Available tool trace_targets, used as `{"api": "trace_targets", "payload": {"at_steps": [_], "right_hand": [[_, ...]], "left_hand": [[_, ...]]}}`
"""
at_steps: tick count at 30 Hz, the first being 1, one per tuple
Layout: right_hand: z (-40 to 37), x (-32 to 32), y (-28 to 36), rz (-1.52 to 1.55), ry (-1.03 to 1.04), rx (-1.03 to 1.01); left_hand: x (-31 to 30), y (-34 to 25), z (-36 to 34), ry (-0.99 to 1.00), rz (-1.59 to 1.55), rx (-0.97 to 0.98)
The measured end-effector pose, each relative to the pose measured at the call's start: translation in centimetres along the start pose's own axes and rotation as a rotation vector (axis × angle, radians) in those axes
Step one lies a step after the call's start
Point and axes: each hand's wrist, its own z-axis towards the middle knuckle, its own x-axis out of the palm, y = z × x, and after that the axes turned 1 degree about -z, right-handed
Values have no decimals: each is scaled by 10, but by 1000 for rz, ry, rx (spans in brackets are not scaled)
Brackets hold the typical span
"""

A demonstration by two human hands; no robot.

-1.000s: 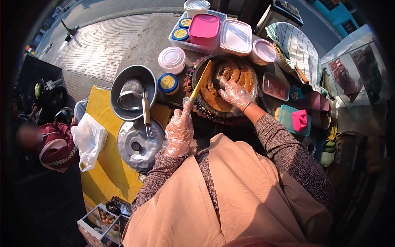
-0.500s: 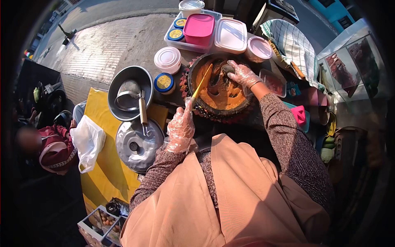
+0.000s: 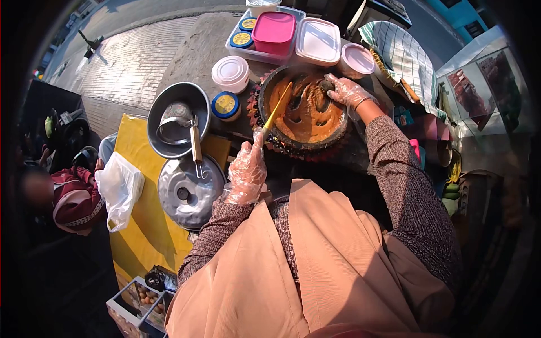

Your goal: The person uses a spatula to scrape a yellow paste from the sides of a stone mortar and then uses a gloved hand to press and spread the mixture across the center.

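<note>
no readable text anywhere

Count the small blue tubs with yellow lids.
3. One tub stands beside the mortar; two sit in the clear tray by the pink box. Others may be hidden.

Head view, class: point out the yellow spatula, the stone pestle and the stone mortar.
yellow spatula (image 3: 276,110), head view, middle of its blade.
stone pestle (image 3: 326,85), head view, the dark end that shows.
stone mortar (image 3: 307,147), head view, its dark near rim.
</note>
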Motion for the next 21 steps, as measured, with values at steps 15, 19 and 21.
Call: {"api": "trace_targets", "payload": {"at_steps": [15, 19, 21], "right_hand": [[-56, 26, -1, 164, -34, 191], [-100, 65, 63, 204, -37, 158], [-94, 69, 74, 264, -87, 61]], "left_hand": [[1, 5, -14, -7, -71, 18], [5, 6, -15, -20, -83, 0], [4, 6, -13, -17, -78, 3]]}}
